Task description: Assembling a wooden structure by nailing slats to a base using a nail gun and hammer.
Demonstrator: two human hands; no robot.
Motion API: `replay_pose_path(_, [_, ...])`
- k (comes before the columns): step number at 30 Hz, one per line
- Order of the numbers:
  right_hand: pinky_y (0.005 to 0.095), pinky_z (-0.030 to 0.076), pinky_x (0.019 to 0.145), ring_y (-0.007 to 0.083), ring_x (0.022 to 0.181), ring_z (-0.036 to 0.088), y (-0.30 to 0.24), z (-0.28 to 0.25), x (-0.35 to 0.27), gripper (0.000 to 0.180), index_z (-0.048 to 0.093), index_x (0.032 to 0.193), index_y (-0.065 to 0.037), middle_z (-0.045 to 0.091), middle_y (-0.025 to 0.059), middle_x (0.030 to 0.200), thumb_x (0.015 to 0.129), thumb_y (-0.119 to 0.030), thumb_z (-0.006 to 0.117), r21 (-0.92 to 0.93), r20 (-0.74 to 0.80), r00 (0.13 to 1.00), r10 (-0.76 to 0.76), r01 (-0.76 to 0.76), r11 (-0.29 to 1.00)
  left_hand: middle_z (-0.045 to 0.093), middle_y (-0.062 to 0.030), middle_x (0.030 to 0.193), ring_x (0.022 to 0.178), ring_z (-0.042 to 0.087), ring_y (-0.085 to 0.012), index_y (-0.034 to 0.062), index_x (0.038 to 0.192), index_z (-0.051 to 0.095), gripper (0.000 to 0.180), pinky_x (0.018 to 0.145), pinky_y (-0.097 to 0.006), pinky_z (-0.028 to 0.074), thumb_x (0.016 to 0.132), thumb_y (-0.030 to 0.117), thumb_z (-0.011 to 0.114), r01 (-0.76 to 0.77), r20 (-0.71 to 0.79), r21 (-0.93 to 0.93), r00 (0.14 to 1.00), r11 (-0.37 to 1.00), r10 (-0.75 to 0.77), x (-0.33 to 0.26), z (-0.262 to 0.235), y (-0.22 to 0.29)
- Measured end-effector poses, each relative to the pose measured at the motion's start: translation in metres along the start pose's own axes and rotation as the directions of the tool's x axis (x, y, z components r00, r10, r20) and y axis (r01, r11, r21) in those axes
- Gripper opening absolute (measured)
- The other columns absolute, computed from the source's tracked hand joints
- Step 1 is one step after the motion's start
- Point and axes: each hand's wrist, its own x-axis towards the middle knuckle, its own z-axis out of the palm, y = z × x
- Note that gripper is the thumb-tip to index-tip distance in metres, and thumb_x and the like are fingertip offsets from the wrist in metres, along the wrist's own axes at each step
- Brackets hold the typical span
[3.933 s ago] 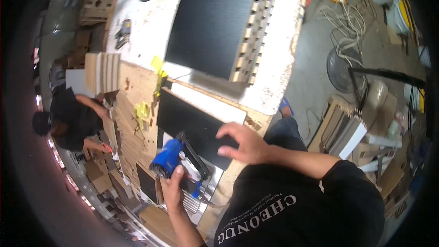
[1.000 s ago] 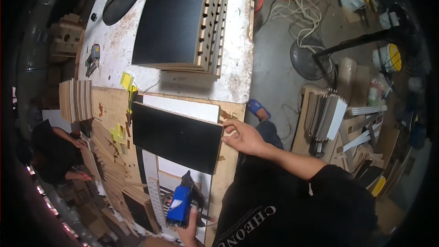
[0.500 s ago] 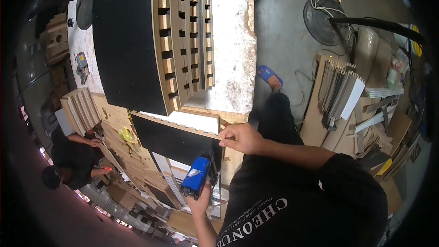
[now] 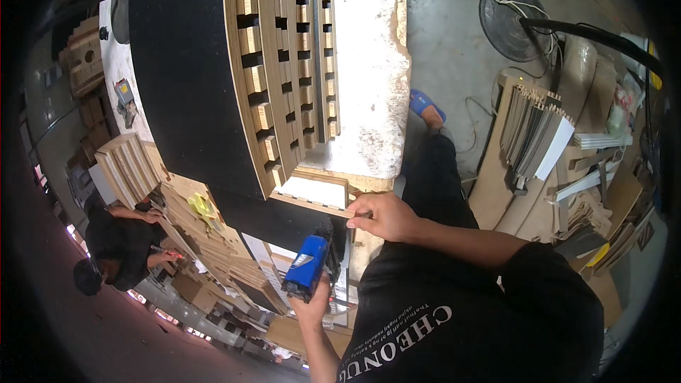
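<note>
My left hand (image 4: 312, 302) is wrapped round a blue and black handheld power tool (image 4: 306, 267). The tool's dark nose lies over the near part of a black-faced panel (image 4: 264, 219); whether they touch I cannot tell. With fingers and thumb, my right hand (image 4: 384, 217) pinches the right end of a thin wooden strip (image 4: 316, 205) along that panel's edge. Just beyond is a stack of long black-faced panels (image 4: 188, 78), with wooden blocks and dark gaps showing along their edges. A white surface (image 4: 301, 189) shows between stack and strip.
The stack stands on a worn white-topped bench (image 4: 369, 99). At left are stacked wooden pieces (image 4: 128, 168), a small grey tool (image 4: 125, 102) and a co-worker (image 4: 117, 241). On the right are bundled strips (image 4: 537, 136), offcuts (image 4: 578, 218) and a round-based stand with cables (image 4: 511, 21).
The view has shifted slightly, and the long panel stack now covers more of the strip's left end. Both my hands keep their holds, with little movement between them.
</note>
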Motion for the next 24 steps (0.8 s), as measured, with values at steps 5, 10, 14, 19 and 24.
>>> replay_pose_path(5, [0.0323, 0.051, 0.072, 0.0259, 0.079, 0.067, -0.006, -0.003, 0.001, 0.032, 0.064, 0.097, 0.0, 0.067, 0.018, 0.085, 0.077, -0.024, 0.07, -0.021, 0.017, 0.999, 0.04, -0.04, 0.999, 0.058, -0.0035, 0.078, 0.069, 0.054, -0.0125, -0.0014, 0.092, 0.06, 0.024, 0.065, -0.028, 0.046, 0.074, 0.012, 0.07, -0.062, -0.012, 0.034, 0.998, 0.998, 0.062, 0.002, 0.001, 0.001])
replay_pose_path(10, [0.0319, 0.05, 0.073, 0.0251, 0.081, 0.067, -0.005, -0.002, 0.0, 0.032, 0.064, 0.098, 0.0, 0.067, 0.018, 0.086, 0.077, -0.025, 0.07, -0.017, 0.023, 0.997, 0.067, -0.067, 0.998, 0.06, -0.0052, 0.081, 0.072, 0.055, -0.0131, -0.0027, 0.091, 0.06, 0.027, 0.066, -0.028, 0.047, 0.074, 0.015, 0.072, -0.073, -0.051, 0.029, 0.996, 0.997, 0.074, 0.001, 0.003, 0.0])
replay_pose_path(14, [0.0315, 0.05, 0.073, 0.0246, 0.081, 0.067, -0.007, -0.001, -0.001, 0.032, 0.064, 0.097, 0.0, 0.067, 0.0177, 0.086, 0.077, -0.025, 0.069, -0.037, 0.012, 0.999, 0.042, -0.041, 0.998, 0.06, -0.0052, 0.079, 0.071, 0.056, -0.0134, -0.0029, 0.09, 0.06, 0.028, 0.065, -0.029, 0.047, 0.074, 0.016, 0.072, -0.045, -0.055, 0.091, 0.997, 0.995, 0.05, 0.0, 0.002, -0.003])
replay_pose_path(19, [0.0312, 0.051, 0.072, 0.0231, 0.082, 0.067, 0.002, 0.001, -0.003, 0.029, 0.065, 0.094, 0.001, 0.067, 0.0172, 0.087, 0.078, -0.023, 0.07, -0.024, -0.004, 1.0, 0.012, -0.012, 1.0, 0.06, -0.0033, 0.074, 0.067, 0.056, -0.0126, -0.0024, 0.086, 0.06, 0.026, 0.063, -0.028, 0.047, 0.074, 0.017, 0.073, -0.016, 0.032, 0.151, 0.999, 0.988, 0.012, 0.007, -0.001, -0.004])
replay_pose_path(24, [0.0264, 0.051, 0.071, 0.014, 0.078, 0.065, 0.01, 0.002, -0.004, 0.032, 0.059, 0.103, 0.001, 0.067, 0.0136, 0.087, 0.08, -0.018, 0.07, 0.025, 0.003, 0.997, -0.074, 0.074, 0.997, 0.059, -0.0048, 0.08, 0.069, 0.056, -0.0137, -0.0011, 0.092, 0.058, 0.028, 0.065, -0.027, 0.047, 0.077, 0.018, 0.073, -0.022, -0.03, 0.009, 0.999, 1.0, 0.023, -0.008, 0.0, -0.015])
